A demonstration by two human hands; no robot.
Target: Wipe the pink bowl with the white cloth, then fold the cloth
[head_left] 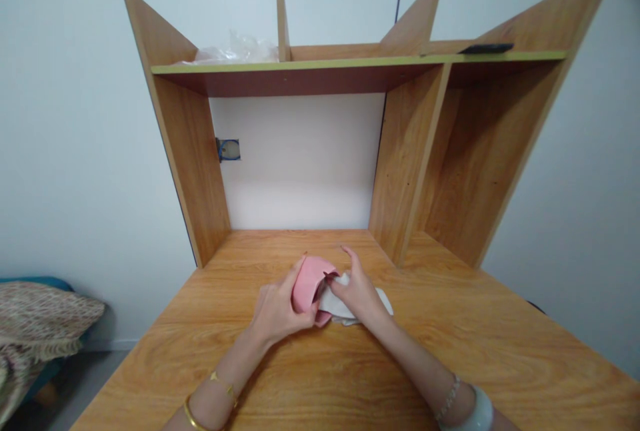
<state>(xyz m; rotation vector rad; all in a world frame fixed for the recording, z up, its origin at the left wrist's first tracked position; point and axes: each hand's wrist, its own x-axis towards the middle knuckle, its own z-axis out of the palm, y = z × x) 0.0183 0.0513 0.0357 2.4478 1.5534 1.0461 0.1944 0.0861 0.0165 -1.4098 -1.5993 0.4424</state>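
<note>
A small pink pouch (311, 279) is held in my left hand (279, 305), whose fingers and thumb wrap round its left side. Its mouth faces right, and the inside looks dark. Folded white cloth-like pieces (383, 301) lie at that mouth, partly under my right hand (361, 294). My right hand pinches the white pieces at the pouch's opening, with one finger raised away from them. How far the white pieces reach into the pouch is hidden by my fingers. Both hands are just above the wooden desk (320, 377).
A wooden shelf unit (300, 69) rises at the back of the desk. On its top shelf lie clear plastic wrapping (240, 49) and a flat black object (487, 48). An uncovered wall socket box (230, 149) shows at the back left. Left of the desk is a woven blanket (45, 311).
</note>
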